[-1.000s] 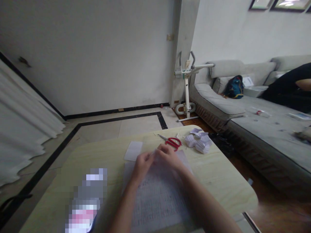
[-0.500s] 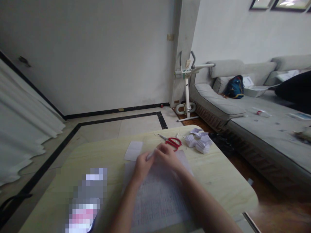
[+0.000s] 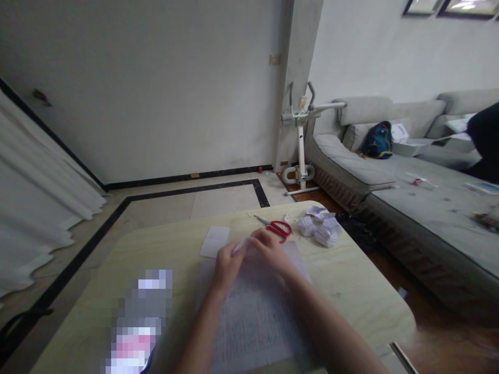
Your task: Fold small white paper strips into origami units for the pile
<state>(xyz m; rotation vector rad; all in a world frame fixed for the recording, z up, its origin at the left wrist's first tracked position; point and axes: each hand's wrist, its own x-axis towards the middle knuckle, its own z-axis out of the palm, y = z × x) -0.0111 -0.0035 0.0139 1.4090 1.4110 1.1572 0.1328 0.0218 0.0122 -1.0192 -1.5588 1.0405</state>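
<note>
My left hand (image 3: 227,264) and my right hand (image 3: 268,248) meet over a large printed sheet (image 3: 261,317) on the pale wooden table (image 3: 156,249). Between their closed fingers they hold a small piece of white paper (image 3: 241,245), partly hidden by the fingers. Red-handled scissors (image 3: 279,230) lie just beyond my right hand, blades pointing left. A flat white paper piece (image 3: 215,241) rests beyond my left hand. Several folded white papers (image 3: 326,231) are heaped to the right of the scissors.
A pixelated object (image 3: 140,322) lies at the table's left. Beyond the table's right edge stands a grey sofa (image 3: 429,208) with a blue backpack (image 3: 379,140). A white exercise machine (image 3: 300,145) is near the wall. A dark-clothed person (image 3: 487,140) is partly visible at the far right.
Both hands keep their hold on the small paper, which now tilts slightly upward between them. The dark-clothed person at the far right has shifted rightward.
</note>
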